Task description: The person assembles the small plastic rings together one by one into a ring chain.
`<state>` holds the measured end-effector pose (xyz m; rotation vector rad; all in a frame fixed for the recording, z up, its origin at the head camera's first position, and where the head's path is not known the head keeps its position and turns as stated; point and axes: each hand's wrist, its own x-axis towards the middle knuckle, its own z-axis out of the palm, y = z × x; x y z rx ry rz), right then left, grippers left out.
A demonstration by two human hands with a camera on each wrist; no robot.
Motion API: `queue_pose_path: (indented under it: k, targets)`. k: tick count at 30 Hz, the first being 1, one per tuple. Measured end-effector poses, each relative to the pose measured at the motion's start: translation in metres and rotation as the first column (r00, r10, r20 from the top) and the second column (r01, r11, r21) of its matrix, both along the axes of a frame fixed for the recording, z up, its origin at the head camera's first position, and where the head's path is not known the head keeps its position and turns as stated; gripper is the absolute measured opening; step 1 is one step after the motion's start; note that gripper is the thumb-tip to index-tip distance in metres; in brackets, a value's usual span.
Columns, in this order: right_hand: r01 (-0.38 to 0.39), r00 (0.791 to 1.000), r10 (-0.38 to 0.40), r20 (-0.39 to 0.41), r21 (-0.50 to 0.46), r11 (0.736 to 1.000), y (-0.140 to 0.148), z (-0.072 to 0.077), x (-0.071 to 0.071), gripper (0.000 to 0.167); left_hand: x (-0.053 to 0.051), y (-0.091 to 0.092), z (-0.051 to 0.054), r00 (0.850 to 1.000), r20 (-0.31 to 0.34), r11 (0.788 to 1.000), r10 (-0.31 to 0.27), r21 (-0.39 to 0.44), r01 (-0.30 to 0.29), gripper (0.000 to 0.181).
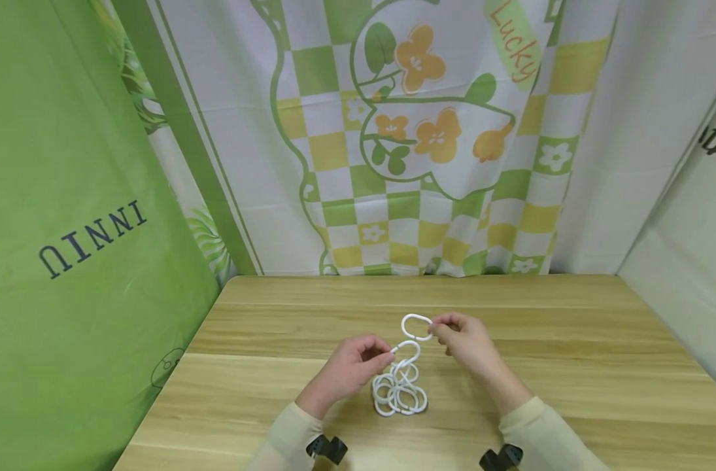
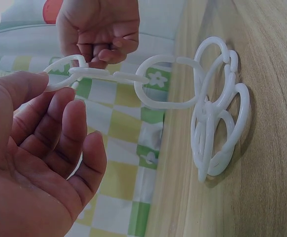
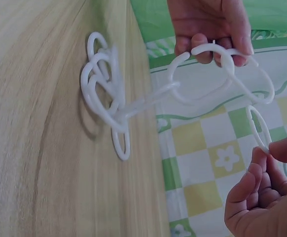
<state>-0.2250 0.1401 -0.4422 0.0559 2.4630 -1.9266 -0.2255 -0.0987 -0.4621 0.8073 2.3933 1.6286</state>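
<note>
My left hand [image 1: 353, 367] pinches the end ring of a chain of white plastic curtain rings [image 2: 165, 105]. Below that hand, the rest of the linked rings lie bunched in a heap [image 2: 238, 118] on the table. Between thumb and fingertips, my right hand [image 1: 468, 345] holds a separate white oval ring [image 3: 250, 116]. This single ring is a little beyond and above the chain's top ring in the head view, and the right wrist view shows a small gap between them. Small splits show in several of the rings.
The wooden table [image 1: 263, 327] carries the heap near its front middle. A green-and-yellow checked curtain [image 1: 334, 150] hangs behind it, a green cloth [image 1: 69, 327] at the left and a white one [image 1: 687, 275] at the right. Dark wrist cameras sit on both sleeves.
</note>
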Motion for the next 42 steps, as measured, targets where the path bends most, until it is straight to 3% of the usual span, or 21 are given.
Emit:
queue_pose_path:
  k: [8,17,25,28,36,42]
  targets:
    - [0.001,1.000,-0.002,-0.014,-0.060,0.998,-0.004,0.013,0.010,0.018,0.000,0.000,-0.002,1.000,-0.002,1.000,-0.009,0.009,0.009,0.010]
    - [-0.001,1.000,0.000,-0.010,-0.104,0.995,-0.011,0.017,0.018,0.018,0.000,0.002,-0.002,1.000,0.009,1.000,0.002,-0.003,-0.002,0.006]
    - [0.000,1.000,-0.002,-0.016,-0.100,0.995,-0.020,0.012,0.023,0.016,0.017,0.006,0.024,1.000,0.008,1.000,-0.004,0.013,0.004,0.005]
    - [0.016,1.000,-0.017,-0.016,-0.090,0.996,-0.023,0.009,0.023,0.015,0.020,0.006,0.028,1.000,-0.003,0.999,-0.023,0.035,0.023,0.006]
    - [0.040,0.998,-0.043,-0.038,-0.069,0.997,-0.029,0.006,0.025,0.016,0.005,0.007,0.002,1.000,0.001,0.999,-0.031,0.018,0.031,0.007]
    - [0.048,0.997,-0.051,-0.058,-0.061,0.997,-0.032,0.004,0.027,0.014,0.002,0.007,-0.003,0.998,-0.023,0.998,-0.055,0.037,0.056,0.012]
